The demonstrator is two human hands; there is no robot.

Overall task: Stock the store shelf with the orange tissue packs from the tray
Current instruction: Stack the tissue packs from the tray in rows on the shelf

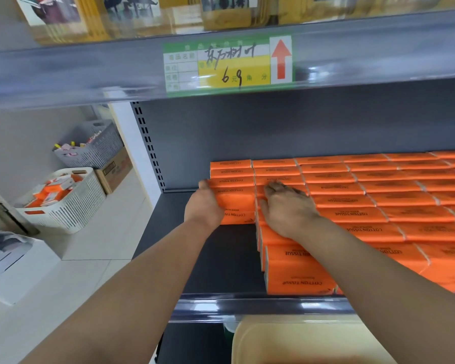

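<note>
Orange tissue packs [373,200] lie in tight rows across the dark grey shelf [216,258], filling its right and middle. The leftmost column [233,179] reaches only partway to the front. My left hand [204,207] presses flat against the left side of that column's front packs. My right hand [289,208] rests palm down, fingers spread, on top of the packs in the column beside it. The beige tray [286,342] sits low in front, below the shelf edge, and what I can see of it looks bare.
The shelf's front left is bare dark metal. An upper shelf rail with a green and yellow price tag [229,64] hangs above. On the floor at left stand a white basket [63,200] of orange packs, a grey basket [92,145], a cardboard box [114,170].
</note>
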